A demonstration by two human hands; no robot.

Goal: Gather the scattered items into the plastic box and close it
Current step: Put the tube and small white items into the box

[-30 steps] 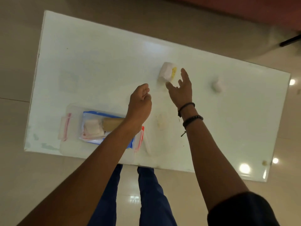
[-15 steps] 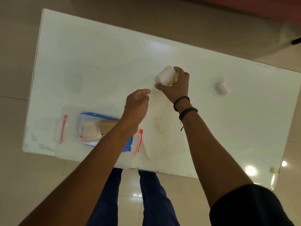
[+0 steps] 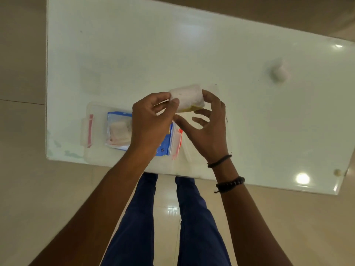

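Note:
A clear plastic box [image 3: 90, 150] with red clips stands open at the table's near left edge. Inside it lie a blue-edged bag [image 3: 115, 117] and a pale folded packet [image 3: 118, 131]. Both hands hold a white roll with a yellow end [image 3: 187, 96] in the air just beyond the box's right end. My left hand [image 3: 151, 123] pinches its left side with thumb and finger. My right hand [image 3: 208, 123] grips its right side. The clear lid [image 3: 192, 160] lies to the right of the box, partly hidden under my right hand.
A small white roll [image 3: 279, 72] lies on the white table [image 3: 172, 50] at the far right. A tiny round object [image 3: 337, 172] sits at the table's near right corner. My legs in blue trousers stand at the near edge.
My right hand closed on the white roll and carried it back toward the box. My left hand came up and took hold of its other side.

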